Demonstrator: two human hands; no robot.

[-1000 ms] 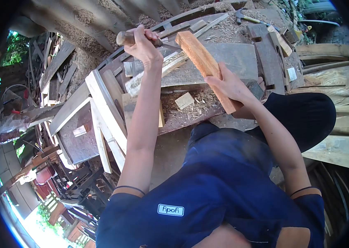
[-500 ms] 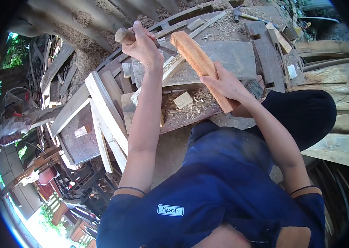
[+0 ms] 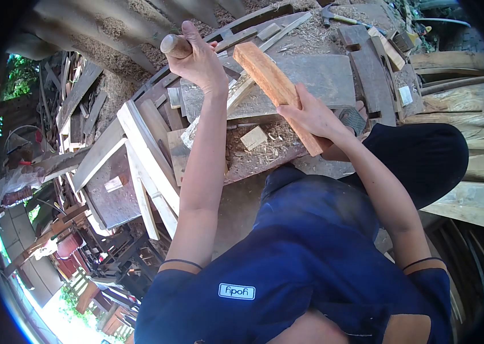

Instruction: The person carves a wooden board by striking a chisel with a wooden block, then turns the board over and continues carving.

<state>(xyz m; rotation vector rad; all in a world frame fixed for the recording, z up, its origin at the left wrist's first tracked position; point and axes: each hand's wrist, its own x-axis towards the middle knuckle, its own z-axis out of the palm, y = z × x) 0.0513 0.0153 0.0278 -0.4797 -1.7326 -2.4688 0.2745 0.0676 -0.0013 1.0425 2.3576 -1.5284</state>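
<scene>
On the left, my left hand [image 3: 199, 66] is closed round the wooden handle [image 3: 178, 47] of what looks like a chisel. The handle's rounded butt sticks out past my thumb. Part of a dark flat blade [image 3: 231, 73] shows on the other side of the hand, and its tip is hidden. My right hand [image 3: 311, 114] grips a thick orange-brown wooden block [image 3: 270, 76] near its lower end. That block slants up and left over the workbench, its far end close to the tool. A pale strip of wood [image 3: 241, 94] lies beneath them on a grey board [image 3: 316, 80].
A small wood offcut [image 3: 254, 138] lies among shavings in front of the board. Long pale timbers [image 3: 149, 155] lean at left. A hammer [image 3: 342, 19] rests at the back, near a notched plank [image 3: 368, 77]. My sandalled foot [image 3: 352, 119] is beside the board.
My left hand has tilted a little, turning the handle's butt more toward me. The block in my right hand has barely moved.
</scene>
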